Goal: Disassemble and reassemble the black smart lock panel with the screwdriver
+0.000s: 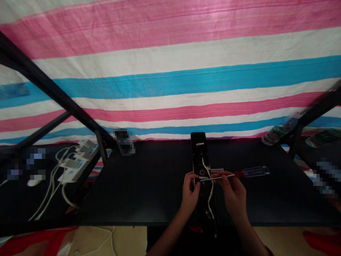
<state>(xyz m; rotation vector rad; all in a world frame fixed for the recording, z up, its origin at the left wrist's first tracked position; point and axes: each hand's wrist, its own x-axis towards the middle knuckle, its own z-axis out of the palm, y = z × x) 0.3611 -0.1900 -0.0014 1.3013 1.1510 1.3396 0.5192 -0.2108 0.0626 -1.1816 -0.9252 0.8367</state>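
My right grip (pixel 225 176) is closed on the screwdriver (pixel 252 172), handle toward three o'clock. My left grip (pixel 196 180), half curled, meets the black panel (pixel 197 163) at nine o'clock, hold unclear; the panel points twelve on the bench (pixel 149 185).

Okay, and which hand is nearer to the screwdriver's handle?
Your right hand. It's at the shaft, just left of the screwdriver's handle. Your left hand is farther left, at the black panel's left edge.
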